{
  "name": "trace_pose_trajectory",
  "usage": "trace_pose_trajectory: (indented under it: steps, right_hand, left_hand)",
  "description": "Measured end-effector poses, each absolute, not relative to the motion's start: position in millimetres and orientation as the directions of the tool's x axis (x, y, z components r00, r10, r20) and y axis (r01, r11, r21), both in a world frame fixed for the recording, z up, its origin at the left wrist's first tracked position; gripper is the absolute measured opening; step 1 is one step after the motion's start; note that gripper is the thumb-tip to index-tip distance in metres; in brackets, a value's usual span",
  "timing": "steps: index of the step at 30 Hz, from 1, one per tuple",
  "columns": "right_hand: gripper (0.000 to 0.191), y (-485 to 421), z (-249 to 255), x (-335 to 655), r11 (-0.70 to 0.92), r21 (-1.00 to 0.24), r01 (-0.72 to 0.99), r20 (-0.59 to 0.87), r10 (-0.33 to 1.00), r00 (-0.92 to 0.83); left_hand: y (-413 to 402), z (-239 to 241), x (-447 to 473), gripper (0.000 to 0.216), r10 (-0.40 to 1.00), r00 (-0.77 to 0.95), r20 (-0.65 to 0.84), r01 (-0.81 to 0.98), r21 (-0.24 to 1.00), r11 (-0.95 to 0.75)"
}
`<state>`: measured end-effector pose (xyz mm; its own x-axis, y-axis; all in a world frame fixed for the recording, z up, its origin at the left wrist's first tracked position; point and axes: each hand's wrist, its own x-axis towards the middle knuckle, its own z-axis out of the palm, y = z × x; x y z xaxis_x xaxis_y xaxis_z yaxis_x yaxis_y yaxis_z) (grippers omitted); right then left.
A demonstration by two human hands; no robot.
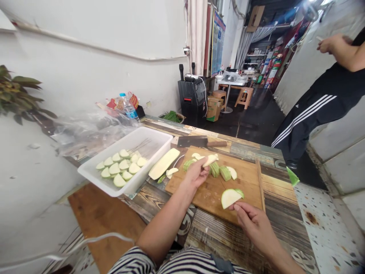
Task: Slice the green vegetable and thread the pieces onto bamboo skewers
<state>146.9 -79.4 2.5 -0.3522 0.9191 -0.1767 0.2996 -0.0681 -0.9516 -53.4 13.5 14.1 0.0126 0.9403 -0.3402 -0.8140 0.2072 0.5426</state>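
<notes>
My left hand (196, 173) is closed over the far part of the wooden cutting board (199, 201), pinching pale zucchini slices (210, 160). Nearer to me, my right hand (252, 220) pinches a half-moon zucchini slice (230, 198) at its lower edge, with a second green-skinned slice behind it. Whether a skewer is in those fingers I cannot tell. Stacks of cut zucchini (225, 173) lie on the board just beyond my hands. Thin wooden skewers (260, 182) lie along the board's right edge.
At left stands a white plastic tray (159, 133) holding skewered half-moon slices (119, 180). A halved zucchini (164, 163) lies between tray and board. Behind the board rests a cleaver (194, 141). Plastic bags (91, 129) and a bottle (129, 106) are at the back left. A person (316, 95) stands at right.
</notes>
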Motion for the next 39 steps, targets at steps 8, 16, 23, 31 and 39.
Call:
trace_pose_trajectory:
  steps: [8,16,23,31,39]
  right_hand:
    - [0.044,-79,2,146,-0.064,-0.954,0.293,-0.167,0.925,-0.342]
    - [0.044,-80,3,146,-0.085,-0.952,0.293,-0.186,0.922,-0.339]
    - [0.046,-81,1,144,-0.128,-0.963,0.235,-0.205,0.918,-0.340]
    - [0.041,-83,-4,145,-0.195,-0.967,0.162,-0.241,0.902,-0.357]
    - [0.039,-81,-7,143,-0.188,-0.974,0.128,-0.221,0.910,-0.351]
  left_hand:
    - [11,16,-51,0.015,0.946,-0.046,-0.320,-0.782,0.601,0.165]
    - [6,19,-48,0.024,0.970,-0.134,-0.201,-0.651,0.756,0.067]
    - [6,16,-45,0.023,0.969,-0.192,-0.154,-0.566,0.824,0.019]
    - [4,15,-43,0.023,0.978,-0.156,-0.140,-0.543,0.839,0.034]
    - [1,14,-39,0.024,0.982,-0.115,-0.148,-0.551,0.832,0.061]
